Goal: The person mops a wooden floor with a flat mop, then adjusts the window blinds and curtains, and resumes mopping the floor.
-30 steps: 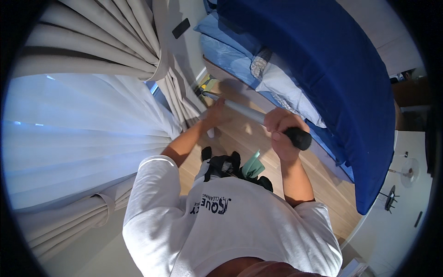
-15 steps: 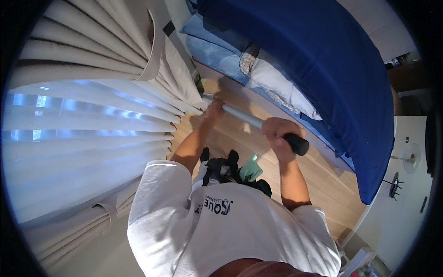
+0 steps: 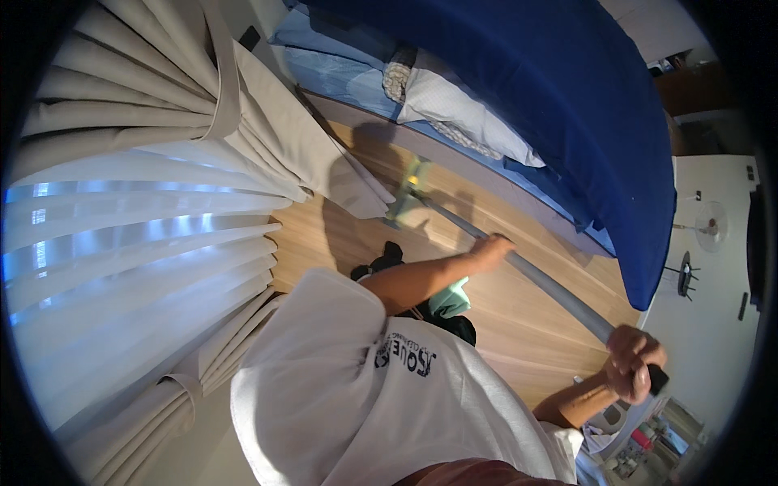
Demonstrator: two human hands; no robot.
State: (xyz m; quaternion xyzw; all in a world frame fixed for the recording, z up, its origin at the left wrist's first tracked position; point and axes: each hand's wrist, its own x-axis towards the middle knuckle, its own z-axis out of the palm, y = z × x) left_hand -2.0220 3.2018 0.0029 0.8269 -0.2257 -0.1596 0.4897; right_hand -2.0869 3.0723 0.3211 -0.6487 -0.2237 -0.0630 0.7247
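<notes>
A floor mop with a long grey pole (image 3: 559, 293) slants across in front of me, from the upper middle down to the right. My left hand (image 3: 491, 253) is wrapped around the pole partway along it. At the pole's black end grip, my right hand (image 3: 636, 363) is closed. The flat mop head (image 3: 403, 198), greyish with a yellow-green part, lies on the wooden floor (image 3: 494, 324) beside the beige curtain's lower edge. A light green cloth (image 3: 450, 300) hangs at my waist, partly hidden by my left arm.
A bed draped in a dark blue cover (image 3: 559, 105) runs along the far side, with white bedding (image 3: 466, 105) bunched at its edge. Beige curtains (image 3: 279, 146) and white sheers (image 3: 146, 243) hang at left. A fan (image 3: 711, 227) and cluttered items (image 3: 648, 437) are at right.
Both hands have moved right with the pole, drawing the mop out from near the curtain. The mop head, hidden before, now shows on the floor. My body has turned slightly.
</notes>
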